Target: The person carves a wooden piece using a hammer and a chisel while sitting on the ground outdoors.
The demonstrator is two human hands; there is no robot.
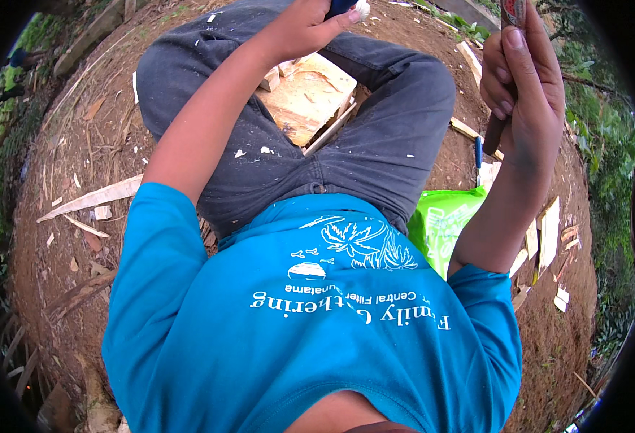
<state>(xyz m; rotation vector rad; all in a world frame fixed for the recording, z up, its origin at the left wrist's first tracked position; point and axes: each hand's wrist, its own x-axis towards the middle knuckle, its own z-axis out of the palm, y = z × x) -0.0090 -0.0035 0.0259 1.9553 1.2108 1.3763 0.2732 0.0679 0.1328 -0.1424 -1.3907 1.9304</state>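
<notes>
At the top edge, my left hand is closed around a dark blue object; next to it shows a pale, rounded end. The rest of that object is cut off by the frame. My right hand, raised at the upper right, grips a dark, flat tool with a reddish patch near its top. Its lower end sticks out below my fingers, and its upper end leaves the picture. Between my bent legs lies a thick, pale wooden block with smaller wood pieces on and beside it.
A bright green bag lies by my right hip, beneath my right forearm. Beyond it a blue-handled tool rests on the brown soil. Wood splinters and offcuts are scattered on both sides. Green plants border the ground.
</notes>
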